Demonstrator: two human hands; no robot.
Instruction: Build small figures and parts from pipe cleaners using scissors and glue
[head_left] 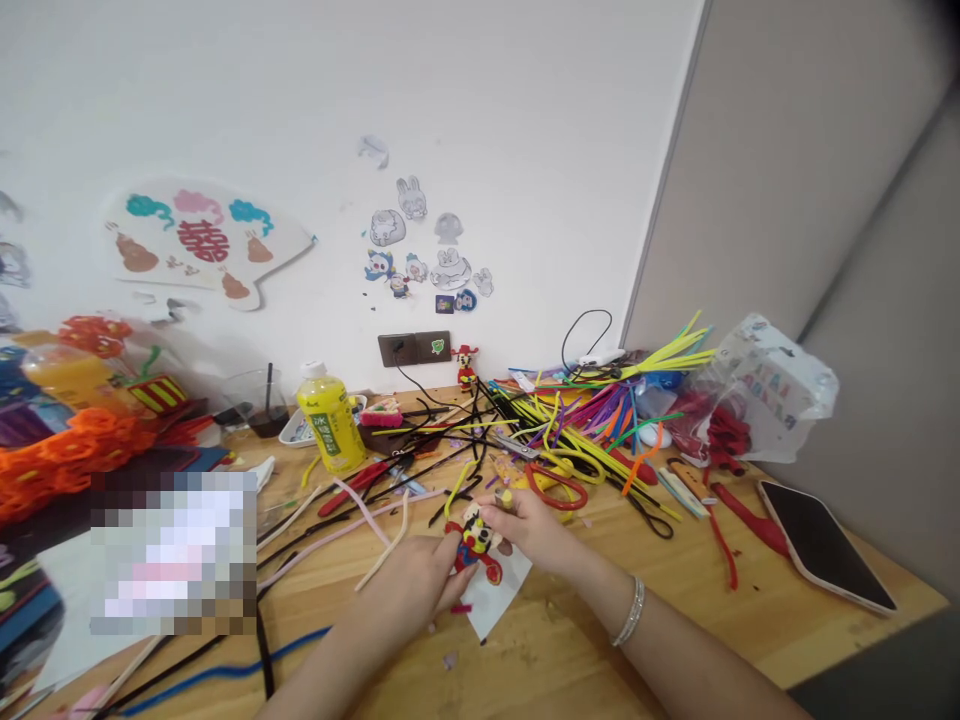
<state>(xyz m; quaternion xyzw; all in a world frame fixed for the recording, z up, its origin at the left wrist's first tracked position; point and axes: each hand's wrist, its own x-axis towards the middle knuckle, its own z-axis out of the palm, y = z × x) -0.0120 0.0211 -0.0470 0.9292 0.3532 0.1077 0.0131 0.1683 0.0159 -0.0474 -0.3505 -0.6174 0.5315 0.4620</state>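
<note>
In the head view, your left hand pinches the side of a small red, blue and yellow figure, while your right hand closes thumb and fingers on a yellow piece by its top. The figure sits between your hands, above a white paper on the near middle of the surface. If you squeeze too hard, its small parts could bend or pull loose. The scissors lie just beyond your right hand; a forward reach could knock them. Loose black stems near your left arm could snag and drag other things along. The phone lies near the right edge, where a careless elbow might push it off.

The capped bottle, far left of your hands, holds yellow liquid. Beside it, a clear cup holds dark liquid and a straw; tipped, it would likely spill. At far right, a clear bag holds red material. You cannot tell what fills the white tray behind the bottle.
</note>
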